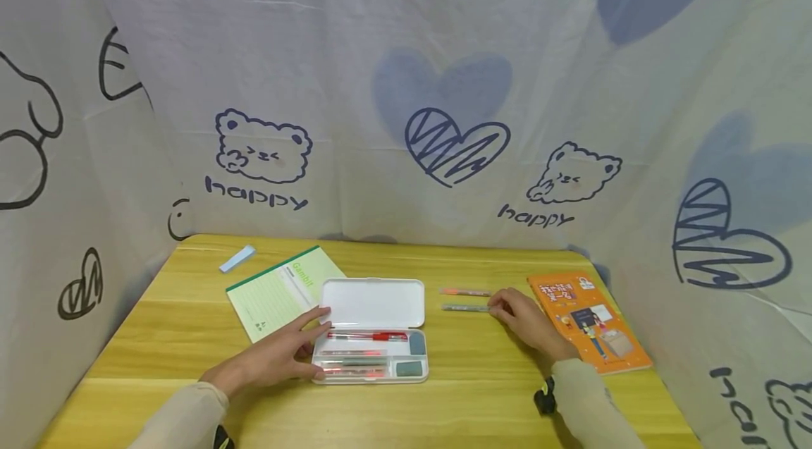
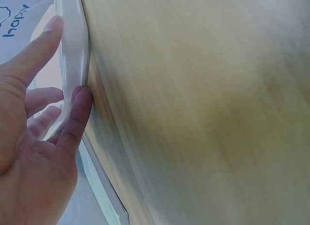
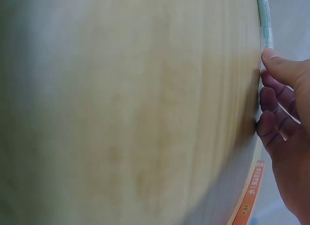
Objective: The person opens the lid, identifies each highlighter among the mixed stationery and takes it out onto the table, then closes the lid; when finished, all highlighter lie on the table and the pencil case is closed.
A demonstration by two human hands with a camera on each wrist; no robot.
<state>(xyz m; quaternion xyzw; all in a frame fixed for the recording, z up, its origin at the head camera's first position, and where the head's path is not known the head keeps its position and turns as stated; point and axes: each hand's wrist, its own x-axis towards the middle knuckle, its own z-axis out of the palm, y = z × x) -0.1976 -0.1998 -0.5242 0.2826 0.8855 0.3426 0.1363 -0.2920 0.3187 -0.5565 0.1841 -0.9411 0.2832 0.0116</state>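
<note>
A white pencil case lies open on the table, its lid folded back. My left hand holds its left end, thumb at the front corner and fingers along the side; the left wrist view shows the fingertips against the white wall. Inside are a red pen, several orange and grey pens in the front compartment, and two grey-green erasers. Right of the case, my right hand pinches the right end of a green pen that lies flat. An orange pen lies just behind it.
A green notebook lies behind the left hand, partly behind the case lid. Farther back left is a light blue strip. An orange book lies at the right, partly under the right forearm. A printed cloth hangs around the table.
</note>
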